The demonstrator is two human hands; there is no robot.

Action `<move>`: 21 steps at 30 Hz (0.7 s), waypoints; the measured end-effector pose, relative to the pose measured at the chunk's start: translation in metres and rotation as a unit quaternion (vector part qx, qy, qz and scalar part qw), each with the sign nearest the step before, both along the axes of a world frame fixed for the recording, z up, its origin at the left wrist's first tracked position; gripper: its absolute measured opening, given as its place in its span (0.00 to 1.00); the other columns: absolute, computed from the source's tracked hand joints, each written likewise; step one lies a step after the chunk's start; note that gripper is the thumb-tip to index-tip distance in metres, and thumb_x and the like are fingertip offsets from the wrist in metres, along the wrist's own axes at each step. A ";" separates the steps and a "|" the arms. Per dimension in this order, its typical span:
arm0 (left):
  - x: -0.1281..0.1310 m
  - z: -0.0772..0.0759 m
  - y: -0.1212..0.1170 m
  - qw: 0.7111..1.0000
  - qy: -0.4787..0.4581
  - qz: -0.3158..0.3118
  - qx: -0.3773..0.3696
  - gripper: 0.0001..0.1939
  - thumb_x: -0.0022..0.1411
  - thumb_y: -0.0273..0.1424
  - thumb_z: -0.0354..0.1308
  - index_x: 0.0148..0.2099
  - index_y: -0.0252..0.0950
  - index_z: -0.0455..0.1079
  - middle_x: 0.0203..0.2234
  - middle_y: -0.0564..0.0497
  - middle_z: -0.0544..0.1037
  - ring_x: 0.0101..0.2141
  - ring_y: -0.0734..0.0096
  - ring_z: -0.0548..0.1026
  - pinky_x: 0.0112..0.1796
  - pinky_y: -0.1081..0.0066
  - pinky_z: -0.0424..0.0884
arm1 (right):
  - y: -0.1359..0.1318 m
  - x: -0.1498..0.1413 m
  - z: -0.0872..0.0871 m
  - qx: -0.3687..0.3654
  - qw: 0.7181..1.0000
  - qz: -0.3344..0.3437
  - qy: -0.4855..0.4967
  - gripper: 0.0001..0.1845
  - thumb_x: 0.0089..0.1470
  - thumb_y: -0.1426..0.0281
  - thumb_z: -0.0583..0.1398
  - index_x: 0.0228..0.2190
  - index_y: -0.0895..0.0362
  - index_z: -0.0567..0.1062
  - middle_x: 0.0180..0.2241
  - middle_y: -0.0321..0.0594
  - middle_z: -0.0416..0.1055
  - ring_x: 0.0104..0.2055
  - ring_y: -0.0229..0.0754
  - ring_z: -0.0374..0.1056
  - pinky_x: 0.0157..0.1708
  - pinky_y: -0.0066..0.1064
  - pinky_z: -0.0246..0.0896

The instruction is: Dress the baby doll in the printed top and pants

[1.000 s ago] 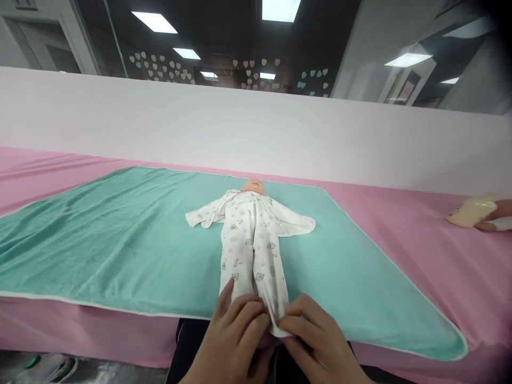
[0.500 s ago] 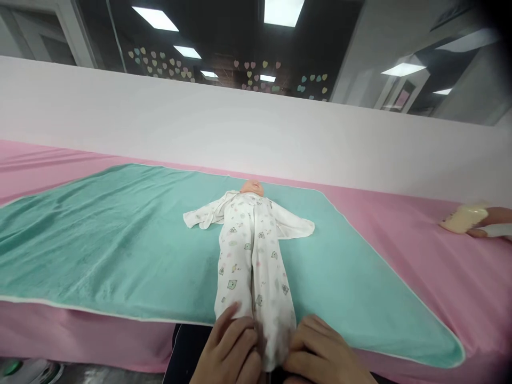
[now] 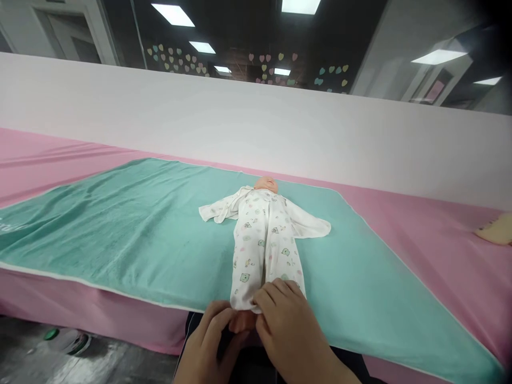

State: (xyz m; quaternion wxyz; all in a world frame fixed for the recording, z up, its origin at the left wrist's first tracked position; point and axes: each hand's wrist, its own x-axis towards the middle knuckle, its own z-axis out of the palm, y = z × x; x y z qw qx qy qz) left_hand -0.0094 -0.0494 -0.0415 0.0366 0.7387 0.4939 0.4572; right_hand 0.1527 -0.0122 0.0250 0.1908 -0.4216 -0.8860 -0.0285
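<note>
Left hand (image 3: 212, 338) at 7 o'clock of doll: fingers curled against 1 foot (image 3: 242, 322), cannot tell if pinching | right hand (image 3: 290, 328) at 5 o'clock: fingers together, pinching printed trousers (image 3: 248, 256) by 1 hem | clothed doll (image 3: 266, 185): on teal blanket (image 3: 160, 229), head toward 12 o'clock, trousers toward 6

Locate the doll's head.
In the head view, the doll's head lies just right of centre, near the far edge of the green blanket, beyond the printed outfit.

Matt cloth outfit (image 3: 248, 242), smooth plastic-looking doll (image 3: 266, 184), plush fabric blanket (image 3: 168, 240), smooth matt wall (image 3: 256, 128), glossy window (image 3: 248, 26)
</note>
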 end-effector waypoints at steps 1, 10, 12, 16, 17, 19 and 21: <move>0.000 0.000 0.001 1.000 -0.013 -0.002 -0.009 0.11 0.59 0.27 0.52 0.45 0.39 0.62 0.37 0.49 0.70 0.35 0.73 0.73 0.35 0.76 0.72 | 0.000 0.000 -0.001 -0.007 1.000 0.007 0.026 0.07 0.44 0.80 0.53 0.26 0.56 0.65 0.27 0.38 0.66 0.32 0.43 0.58 0.34 0.38 0.52; 0.007 0.018 0.009 0.988 -0.141 -0.025 -0.059 0.15 0.53 0.24 0.51 0.44 0.39 0.59 0.33 0.51 0.68 0.30 0.73 0.70 0.29 0.74 0.70 | -0.012 -0.010 -0.004 0.071 0.972 0.131 0.181 0.05 0.48 0.77 0.51 0.26 0.58 0.64 0.23 0.36 0.65 0.26 0.37 0.58 0.28 0.30 0.51; 0.010 0.019 0.011 0.990 -0.122 -0.012 -0.067 0.14 0.51 0.22 0.50 0.42 0.39 0.59 0.31 0.52 0.67 0.28 0.74 0.70 0.27 0.75 0.69 | -0.012 -0.013 -0.009 0.143 0.969 0.127 0.156 0.06 0.48 0.77 0.52 0.22 0.58 0.64 0.18 0.34 0.62 0.23 0.36 0.55 0.26 0.30 0.48; 0.007 0.020 0.015 0.996 -0.086 0.006 -0.039 0.11 0.51 0.20 0.48 0.36 0.39 0.59 0.28 0.54 0.68 0.27 0.75 0.69 0.27 0.76 0.69 | -0.009 -0.010 -0.014 0.214 0.963 0.130 0.100 0.10 0.44 0.77 0.55 0.16 0.57 0.61 0.14 0.32 0.56 0.20 0.34 0.51 0.24 0.30 0.44; 0.004 0.019 0.015 0.996 -0.086 0.007 -0.025 0.10 0.52 0.20 0.48 0.36 0.39 0.59 0.28 0.54 0.68 0.28 0.75 0.70 0.28 0.76 0.69 | -0.008 -0.008 -0.015 0.219 0.962 0.134 0.092 0.10 0.44 0.76 0.55 0.16 0.57 0.61 0.14 0.32 0.57 0.20 0.34 0.51 0.24 0.30 0.44; -0.004 0.018 0.014 0.997 -0.068 0.018 0.015 0.12 0.52 0.20 0.47 0.39 0.38 0.60 0.29 0.52 0.69 0.30 0.74 0.71 0.30 0.76 0.70 | -0.005 -0.005 -0.017 0.226 0.960 0.142 0.081 0.10 0.45 0.77 0.55 0.16 0.57 0.62 0.14 0.32 0.57 0.20 0.34 0.52 0.24 0.30 0.45; -0.013 0.014 0.008 0.997 -0.009 0.035 0.067 0.16 0.52 0.20 0.46 0.42 0.37 0.62 0.33 0.50 0.71 0.33 0.72 0.72 0.33 0.75 0.71 | -0.004 -0.004 -0.019 0.233 0.959 0.147 0.074 0.10 0.46 0.78 0.54 0.17 0.57 0.62 0.14 0.32 0.57 0.20 0.34 0.52 0.24 0.30 0.45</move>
